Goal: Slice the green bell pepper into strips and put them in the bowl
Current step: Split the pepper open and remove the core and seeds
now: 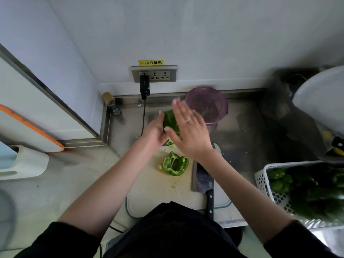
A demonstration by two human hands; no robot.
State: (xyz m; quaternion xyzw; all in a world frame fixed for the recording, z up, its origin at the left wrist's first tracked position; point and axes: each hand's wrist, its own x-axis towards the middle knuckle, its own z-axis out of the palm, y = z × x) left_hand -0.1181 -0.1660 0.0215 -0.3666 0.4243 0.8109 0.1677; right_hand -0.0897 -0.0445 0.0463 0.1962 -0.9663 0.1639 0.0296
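Pepper: 1 green half [170,121] is held up over the far end of the board, just in front of the bowl; a 2nd half [175,163] lies cut side up on the board.
Counter [78,175]: grey steel, running to a white wall.
Basket [268,185]: white, perforated, at the right edge, heaped with more green peppers; well apart from the board.
Board [154,192]: pale with a green rim, straight ahead; small pepper scraps lie on it.
Bowl [208,105]: purple, translucent, behind the board near the wall; partly hidden by the right hand.
Left hand [156,131]: fingers curled round the raised half.
Right hand [191,131]: fingers straight and spread, grasping nothing, blurred, just beside the raised half; it covers the bowl's near left side.
Knife [203,175]: cleaver flat along the board's right side, black handle toward the person, no hand on it.
Socket strip [154,73]: on the wall with 3 outlets, a black plug in the left 1, its cable trailing down over the counter left of the board.
Bottle [111,104]: small, cork-topped, in the back left corner.
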